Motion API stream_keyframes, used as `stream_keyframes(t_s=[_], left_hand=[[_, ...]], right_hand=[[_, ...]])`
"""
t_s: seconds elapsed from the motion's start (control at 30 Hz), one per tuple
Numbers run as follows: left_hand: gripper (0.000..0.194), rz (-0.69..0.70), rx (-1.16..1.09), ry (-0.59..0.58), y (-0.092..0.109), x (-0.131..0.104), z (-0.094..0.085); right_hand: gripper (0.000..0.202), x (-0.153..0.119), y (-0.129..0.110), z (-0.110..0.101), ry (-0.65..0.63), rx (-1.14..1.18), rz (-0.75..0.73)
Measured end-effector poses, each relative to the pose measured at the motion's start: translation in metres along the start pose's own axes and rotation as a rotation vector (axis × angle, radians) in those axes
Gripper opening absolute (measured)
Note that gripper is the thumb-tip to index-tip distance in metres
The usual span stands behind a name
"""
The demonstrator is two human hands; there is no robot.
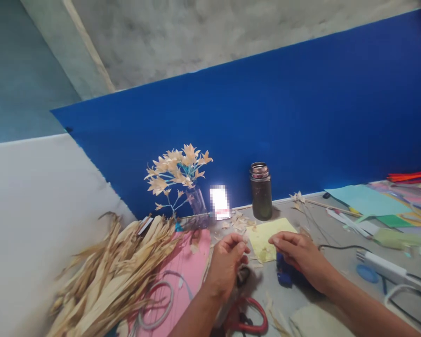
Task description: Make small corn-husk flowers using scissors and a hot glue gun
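- grey table (301, 299) runs under a blue board (301, 117), with a concrete wall above it.
- left hand (228, 262) pinches a small pale husk bit (244, 238) between thumb and fingers, low over the table beside the yellow sheet (263, 236).
- right hand (298, 252) has fingers drawn close, tips on the yellow sheet's near edge; whether it holds anything i cannot tell.
- judgement: a light pinch and a steadied sheet suit such a brittle bit; pressing hard may crack it.
- blue tool (284, 274) lies just under the right hand; red scissors (252, 318) sit near the left wrist.
- glass vase (197, 201) holds a stem of husk flowers (178, 168).
- dark jar (260, 192) stands open by the board; contents not visible.
- husk pile (108, 276) lies left, overlapping pink paper (191, 267).
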State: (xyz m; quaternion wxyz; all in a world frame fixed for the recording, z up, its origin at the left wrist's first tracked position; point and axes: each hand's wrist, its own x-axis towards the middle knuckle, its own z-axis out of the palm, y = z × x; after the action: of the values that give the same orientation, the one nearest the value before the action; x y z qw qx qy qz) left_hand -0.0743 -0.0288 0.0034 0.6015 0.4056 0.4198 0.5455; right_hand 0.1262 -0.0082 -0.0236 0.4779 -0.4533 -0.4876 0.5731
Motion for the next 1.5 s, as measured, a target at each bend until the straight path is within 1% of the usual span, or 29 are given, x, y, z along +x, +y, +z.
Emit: stream_keyframes(t_s=[0.07, 0.13, 0.27, 0.33, 0.4, 0.53, 0.67, 0.83, 0.93, 1.07, 1.17, 1.27, 1.33, 1.4, 1.43, 1.5], left_hand=[[0.022, 0.006, 0.030, 0.028, 0.004, -0.010, -0.005], [0.020, 0.003, 0.044, 0.035, 0.004, -0.020, -0.009], [0.021, -0.064, -0.010, -0.006, -0.004, -0.034, -0.012], [0.022, -0.104, -0.031, -0.008, -0.008, -0.038, -0.012], [0.021, -0.124, -0.020, 0.010, -0.009, -0.041, -0.011], [0.019, -0.146, -0.007, 0.051, -0.009, -0.043, -0.013], [0.023, -0.164, -0.049, 0.070, -0.012, -0.045, -0.018], [0.032, -0.137, -0.100, 0.040, -0.018, -0.046, -0.024], [0.037, -0.108, -0.170, 0.037, -0.020, -0.044, -0.028], [0.038, -0.080, -0.286, 0.052, -0.020, -0.041, -0.032], [0.036, -0.121, -0.373, 0.060, -0.017, -0.041, -0.035], [0.038, -0.165, -0.417, 0.093, -0.016, -0.043, -0.040], [0.042, -0.192, -0.436, 0.103, -0.018, -0.043, -0.044], [0.048, -0.214, -0.459, 0.118, -0.023, -0.042, -0.049], [0.049, -0.225, -0.473, 0.128, -0.026, -0.041, -0.052], [0.048, -0.250, -0.491, 0.125, -0.032, -0.040, -0.057]], right_hand=[[0.039, -0.002, -0.001, 0.002, -0.003, -0.036, -0.006], [0.038, -0.005, -0.004, 0.006, -0.037, -0.063, -0.012], [0.040, -0.015, -0.012, 0.025, -0.207, -0.081, 0.021], [0.042, -0.018, -0.015, 0.036, -0.257, -0.090, 0.038], [0.043, -0.019, -0.018, 0.047, -0.258, -0.106, 0.045], [0.038, -0.020, -0.025, 0.061, -0.207, -0.184, 0.045], [0.034, -0.023, -0.032, 0.069, -0.181, -0.240, 0.011], [0.033, -0.027, -0.034, 0.075, -0.166, -0.276, 0.011], [0.036, -0.029, -0.032, 0.073, -0.141, -0.313, 0.013], [0.037, -0.033, -0.023, 0.063, -0.104, -0.386, 0.024], [0.036, -0.036, -0.016, 0.052, -0.144, -0.465, 0.004], [0.036, -0.033, -0.016, 0.038, -0.203, -0.573, -0.011], [0.035, -0.023, -0.023, 0.027, -0.219, -0.665, -0.022], [0.033, -0.005, -0.032, 0.018, -0.224, -0.800, -0.061], [0.031, 0.007, -0.036, 0.015, -0.222, -0.902, -0.097], [0.028, 0.033, -0.040, 0.013, -0.175, -1.191, -0.124]])
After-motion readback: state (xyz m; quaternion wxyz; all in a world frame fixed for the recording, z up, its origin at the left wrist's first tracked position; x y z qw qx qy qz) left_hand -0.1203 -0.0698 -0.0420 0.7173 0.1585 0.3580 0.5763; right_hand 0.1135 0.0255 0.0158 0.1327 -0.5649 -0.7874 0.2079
